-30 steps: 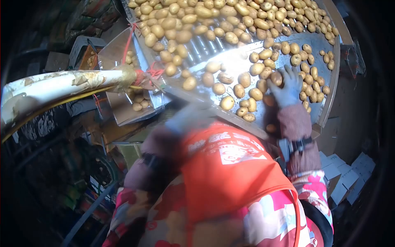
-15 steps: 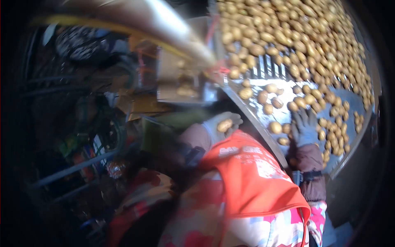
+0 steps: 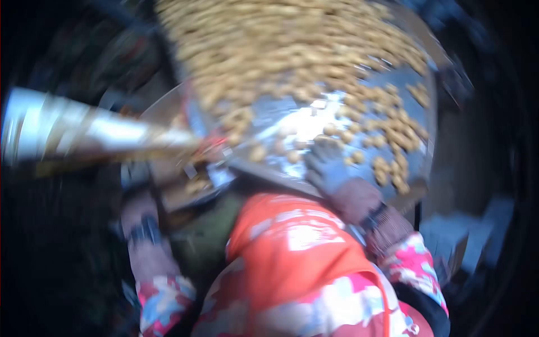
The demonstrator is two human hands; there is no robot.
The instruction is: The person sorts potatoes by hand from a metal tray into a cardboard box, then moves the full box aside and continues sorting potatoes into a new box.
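Observation:
Under my right hand (image 3: 328, 168), in a grey-blue glove, lies the metal sorting tray (image 3: 275, 175). Its fingers are stretched out towards loose potatoes (image 3: 393, 132), and nothing shows in its grasp. On the left, my left hand (image 3: 135, 173) is beside a cardboard box (image 3: 168, 174) that has a few potatoes in it. That hand is smeared by motion, its fingers are partly hidden, and whether it still holds a potato does not show.
A large heap of potatoes (image 3: 275, 50) covers the tray's far part. A long white and brown object (image 3: 95, 126), blurred, crosses above the box. Pale boxes or sheets (image 3: 466, 230) lie at the right. An orange apron (image 3: 292, 241) covers my front.
My left hand, which held a potato near my body, has moved left to the cardboard box. My right hand stays over the tray. The whole view has swung, with the tray now further left.

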